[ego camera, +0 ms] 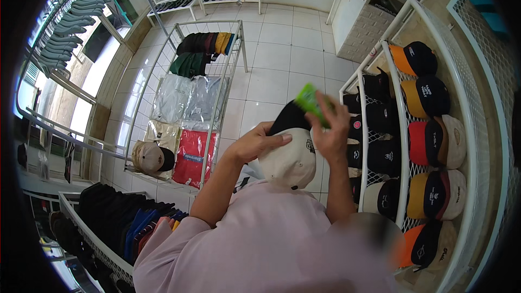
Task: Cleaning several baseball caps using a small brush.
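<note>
A baseball cap with a cream crown (287, 160) and a black brim is in front of my chest, its brim pointing away from me. My left hand (258, 140) grips it by the left side where brim and crown meet, thumb on top of the crown. My right hand (330, 126) holds a flat, bright green object (310, 98) at the brim's right edge. Motion blur hides what kind of object it is, and I cannot tell whether it touches the brim. Dark embroidery marks the crown's front.
To the right, a white mesh rack (401, 138) carries rows of caps (435, 140). On the left, a low wire display table (228, 85) bears bagged garments (195, 156), folded clothes and a stack of caps (152, 156). A rail of hangers (75, 28) and a clothes rack (91, 248) stand further left.
</note>
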Motion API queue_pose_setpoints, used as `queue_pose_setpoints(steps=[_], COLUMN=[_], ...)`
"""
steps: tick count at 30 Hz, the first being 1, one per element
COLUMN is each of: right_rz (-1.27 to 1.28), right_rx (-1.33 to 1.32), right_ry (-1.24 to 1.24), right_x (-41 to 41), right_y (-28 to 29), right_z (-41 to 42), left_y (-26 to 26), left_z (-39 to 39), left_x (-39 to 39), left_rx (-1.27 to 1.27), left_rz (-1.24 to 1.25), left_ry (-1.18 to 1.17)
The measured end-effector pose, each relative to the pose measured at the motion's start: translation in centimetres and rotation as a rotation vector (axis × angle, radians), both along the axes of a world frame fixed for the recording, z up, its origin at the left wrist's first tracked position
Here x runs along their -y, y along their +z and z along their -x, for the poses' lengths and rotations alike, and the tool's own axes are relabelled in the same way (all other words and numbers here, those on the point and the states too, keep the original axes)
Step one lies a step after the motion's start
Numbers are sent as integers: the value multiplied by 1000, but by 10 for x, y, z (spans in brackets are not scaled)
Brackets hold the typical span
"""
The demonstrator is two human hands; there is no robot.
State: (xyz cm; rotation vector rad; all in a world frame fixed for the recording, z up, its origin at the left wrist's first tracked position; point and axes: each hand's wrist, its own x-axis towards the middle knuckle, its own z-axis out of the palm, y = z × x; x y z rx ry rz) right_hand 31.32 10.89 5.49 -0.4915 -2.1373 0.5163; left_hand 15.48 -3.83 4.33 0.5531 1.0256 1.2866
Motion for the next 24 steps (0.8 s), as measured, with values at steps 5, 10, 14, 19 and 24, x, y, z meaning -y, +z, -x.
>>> queue_pose_setpoints(steps=[5, 10, 14, 19, 24], right_rz=[-48, -5, -16, -45, 231], right_rx=[98, 25, 56, 49, -31], right_ry=[115, 166, 46, 251, -73], right_x=[0, 9, -10, 12, -21], right_y=[-6, -2, -7, -8, -18], right_z=[4, 6, 8, 3, 10], left_y=[-10, -9, -10, -22, -12], left_z=[-4, -4, -1, -4, -3], left_x=[1, 1, 3, 5, 3], left_rx=[-226, -75, -191, -153, -28], left_rz=[-33, -17, -53, -29, 3], left_ry=[21, 49, 24, 37, 15])
